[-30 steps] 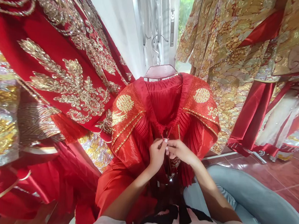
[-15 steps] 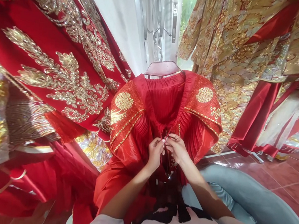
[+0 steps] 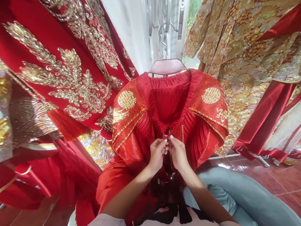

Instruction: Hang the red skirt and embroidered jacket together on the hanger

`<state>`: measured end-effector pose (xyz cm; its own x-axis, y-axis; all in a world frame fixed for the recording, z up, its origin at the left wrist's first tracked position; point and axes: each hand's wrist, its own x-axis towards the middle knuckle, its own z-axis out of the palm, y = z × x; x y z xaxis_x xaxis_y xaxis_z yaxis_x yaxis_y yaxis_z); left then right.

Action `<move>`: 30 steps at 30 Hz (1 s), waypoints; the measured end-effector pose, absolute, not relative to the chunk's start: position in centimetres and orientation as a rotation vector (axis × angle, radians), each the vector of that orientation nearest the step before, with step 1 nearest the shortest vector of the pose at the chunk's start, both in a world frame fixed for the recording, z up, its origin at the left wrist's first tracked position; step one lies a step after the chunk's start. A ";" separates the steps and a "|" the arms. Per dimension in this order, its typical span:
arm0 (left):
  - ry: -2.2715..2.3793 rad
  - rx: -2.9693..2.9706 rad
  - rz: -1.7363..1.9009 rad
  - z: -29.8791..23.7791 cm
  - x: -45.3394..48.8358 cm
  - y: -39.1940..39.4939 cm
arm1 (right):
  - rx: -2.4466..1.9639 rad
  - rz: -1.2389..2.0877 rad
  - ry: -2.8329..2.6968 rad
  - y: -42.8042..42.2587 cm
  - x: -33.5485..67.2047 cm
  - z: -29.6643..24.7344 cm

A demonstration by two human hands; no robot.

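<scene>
Left hand [image 3: 156,155] and right hand [image 3: 177,154] have crept higher, both pinching the red jacket's [image 3: 208,111] front edges together below its collar.

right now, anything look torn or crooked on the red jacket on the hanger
Nothing stands out. The red jacket hangs on its hanger, no tear visible; left hand and right hand pinch its front edges together below the collar.

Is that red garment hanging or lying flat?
Hanging: the red garment drapes over a hanger; left hand and right hand pinch its front.
</scene>
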<state>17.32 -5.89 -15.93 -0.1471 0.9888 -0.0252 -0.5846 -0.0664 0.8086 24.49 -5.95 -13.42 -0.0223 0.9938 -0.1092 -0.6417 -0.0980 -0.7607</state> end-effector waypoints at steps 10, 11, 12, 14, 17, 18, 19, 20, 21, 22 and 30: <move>0.868 0.760 1.534 -15.6 17.1 -5.9 | -0.608 1.568 -0.645 -5.7 25.6 -13.2; 0.863 0.775 1.530 -15.5 17.1 -5.9 | -0.633 1.549 -0.698 -5.7 25.7 -13.2; 0.858 0.783 1.530 -15.6 17.0 -5.8 | -0.677 1.521 -0.756 -5.7 25.7 -13.2; 0.844 0.788 1.529 -15.7 16.8 -5.7 | -0.786 1.445 -0.823 -5.6 25.7 -13.5; 0.825 0.811 1.489 -16.0 16.6 -5.4 | -0.912 1.322 -0.867 -5.3 26.2 -14.1; 0.838 0.846 1.475 -15.9 16.5 -5.3 | -0.941 1.277 -0.898 -5.2 26.4 -14.3; 0.865 0.899 1.475 -15.9 16.5 -5.4 | -0.963 1.233 -0.937 -5.1 26.6 -14.5; 0.905 0.964 1.489 -15.7 16.5 -5.4 | -0.976 1.190 -0.978 -5.1 26.8 -14.6; 0.949 1.034 1.511 -15.5 16.5 -5.6 | -0.986 1.146 -1.013 -5.0 27.0 -14.6; 0.989 1.096 1.537 -15.2 16.6 -5.8 | -0.999 1.105 -1.047 -5.1 27.2 -14.5; 0.978 1.225 1.762 -8.7 14.0 -5.0 | -0.875 0.915 -1.061 -2.6 32.8 -9.6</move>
<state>13.99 -5.01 -8.70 -0.2479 0.8950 0.3708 -0.1589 -0.4152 0.8958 32.82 -2.60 -9.65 0.2223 0.9198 0.3232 -0.1841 0.3651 -0.9126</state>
